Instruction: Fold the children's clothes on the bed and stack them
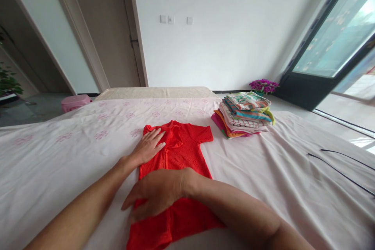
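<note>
A red short-sleeved shirt (187, 152) lies spread on the sheet in front of me, its collar end away from me. Its left side is folded inward over the front, while the right sleeve sticks out. My left hand (150, 146) rests flat on the folded upper left part, fingers extended. Across the lower half of the shirt reaches my right hand (156, 193), its fingers apart and pointing left past the shirt's left edge. That hand is a little blurred, and I see nothing held in it. Part of the shirt is hidden under my right forearm.
A stack of folded clothes (244, 115) stands to the right beyond the shirt. Two black cords (340, 172) lie at the right on the pale bed sheet (96, 156). Past the bed are a pink stool (76, 102), purple flowers (263, 85) and a closed door (102, 27).
</note>
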`<state>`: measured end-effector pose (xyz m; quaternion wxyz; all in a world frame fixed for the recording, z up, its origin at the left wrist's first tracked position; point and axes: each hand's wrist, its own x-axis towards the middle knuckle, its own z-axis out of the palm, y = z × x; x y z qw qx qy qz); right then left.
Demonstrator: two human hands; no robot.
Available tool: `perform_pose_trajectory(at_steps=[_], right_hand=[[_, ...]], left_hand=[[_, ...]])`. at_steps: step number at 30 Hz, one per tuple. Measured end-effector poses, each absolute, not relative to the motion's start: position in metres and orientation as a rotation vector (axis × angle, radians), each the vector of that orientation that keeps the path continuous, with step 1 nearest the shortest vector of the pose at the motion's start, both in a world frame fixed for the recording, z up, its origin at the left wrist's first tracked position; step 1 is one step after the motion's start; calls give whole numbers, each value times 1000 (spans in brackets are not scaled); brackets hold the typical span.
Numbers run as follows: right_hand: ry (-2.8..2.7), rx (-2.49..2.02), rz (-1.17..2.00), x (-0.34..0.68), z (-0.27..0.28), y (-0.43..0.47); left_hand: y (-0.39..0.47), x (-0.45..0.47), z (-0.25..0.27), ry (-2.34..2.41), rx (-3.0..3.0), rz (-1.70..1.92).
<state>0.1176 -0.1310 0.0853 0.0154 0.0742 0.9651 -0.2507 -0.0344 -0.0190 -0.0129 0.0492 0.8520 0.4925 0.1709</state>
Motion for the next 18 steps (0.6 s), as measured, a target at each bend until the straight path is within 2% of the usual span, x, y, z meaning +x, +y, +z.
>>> perform_pose_trajectory(at_steps=[2,6,8,12,18], right_hand=[[3032,662,-738,128,100,-114],[2890,1684,-236,155,100,-71],[2732,1946,-163,167,90,-52],[2556,2080,-279,180,69,-30],[2645,2042,-526,182,53,-18]], left_hand=[[-19,-38,-16,1513,2632,486],[-20,-35,-14,1550,2678,451],[-22,-32,-12,1590,2645,467],[-23,-31,-12,1571,2599,515],[-23,-33,-14,1555,2592,569]])
